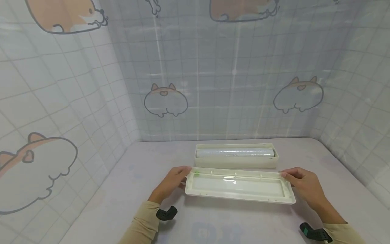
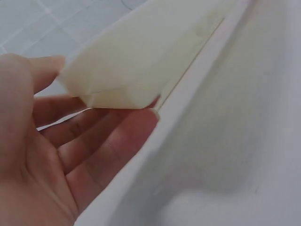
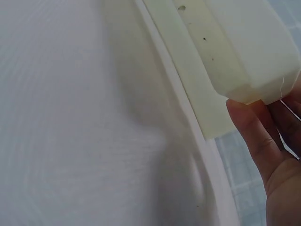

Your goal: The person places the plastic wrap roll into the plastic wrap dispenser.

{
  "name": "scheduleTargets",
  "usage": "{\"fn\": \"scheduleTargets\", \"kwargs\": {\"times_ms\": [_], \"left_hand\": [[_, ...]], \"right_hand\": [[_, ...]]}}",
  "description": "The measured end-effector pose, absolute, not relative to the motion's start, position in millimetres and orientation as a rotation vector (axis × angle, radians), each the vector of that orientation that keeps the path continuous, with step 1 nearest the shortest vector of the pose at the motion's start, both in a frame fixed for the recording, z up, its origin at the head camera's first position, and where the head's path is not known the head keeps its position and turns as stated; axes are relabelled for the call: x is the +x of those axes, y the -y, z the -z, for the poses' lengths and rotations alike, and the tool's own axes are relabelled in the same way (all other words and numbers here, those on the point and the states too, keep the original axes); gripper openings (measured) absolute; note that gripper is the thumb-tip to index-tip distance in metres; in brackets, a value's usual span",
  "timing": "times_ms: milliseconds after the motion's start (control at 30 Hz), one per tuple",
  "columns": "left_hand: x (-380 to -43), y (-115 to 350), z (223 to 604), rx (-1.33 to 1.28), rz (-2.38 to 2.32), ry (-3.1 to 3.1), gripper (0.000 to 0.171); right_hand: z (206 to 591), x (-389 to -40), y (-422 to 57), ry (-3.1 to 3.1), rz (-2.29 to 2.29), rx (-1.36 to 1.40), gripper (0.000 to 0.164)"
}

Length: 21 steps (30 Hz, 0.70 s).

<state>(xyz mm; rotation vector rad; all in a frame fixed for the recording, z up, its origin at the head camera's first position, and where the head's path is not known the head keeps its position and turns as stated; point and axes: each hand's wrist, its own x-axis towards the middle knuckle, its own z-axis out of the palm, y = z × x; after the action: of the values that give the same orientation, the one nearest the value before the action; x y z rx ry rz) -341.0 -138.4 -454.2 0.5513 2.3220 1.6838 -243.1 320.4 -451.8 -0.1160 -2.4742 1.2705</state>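
Note:
A long cream plastic lid (image 1: 239,184), hollow side up, is held just above the table, in front of its matching base (image 1: 236,164). A roll of clear film (image 1: 234,152) lies in the base. My left hand (image 1: 173,181) grips the lid's left end, and in the left wrist view its fingers (image 2: 103,141) sit under the lid's corner (image 2: 141,61). My right hand (image 1: 301,183) grips the lid's right end. In the right wrist view its fingers (image 3: 254,132) lie below the lid's end (image 3: 249,52).
The pale table (image 1: 122,189) is closed in on three sides by a checked curtain (image 1: 213,84) printed with cartoon dogs. A black camera mount sits on each wrist, left (image 1: 166,213) and right (image 1: 313,233).

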Motion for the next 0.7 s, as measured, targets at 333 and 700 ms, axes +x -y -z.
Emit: {"fn": "scheduleTargets", "kwargs": {"times_ms": [333, 700], "left_hand": [[-340, 127, 453, 0.601, -1.741, -2.424, 0.052], [-335, 122, 447, 0.677, -1.765, -2.538, 0.040]], "right_hand": [[455, -247, -323, 2.400, -1.292, -0.206, 0.051], [457, -246, -326, 2.537, -1.445, -0.266, 0.079]]}}
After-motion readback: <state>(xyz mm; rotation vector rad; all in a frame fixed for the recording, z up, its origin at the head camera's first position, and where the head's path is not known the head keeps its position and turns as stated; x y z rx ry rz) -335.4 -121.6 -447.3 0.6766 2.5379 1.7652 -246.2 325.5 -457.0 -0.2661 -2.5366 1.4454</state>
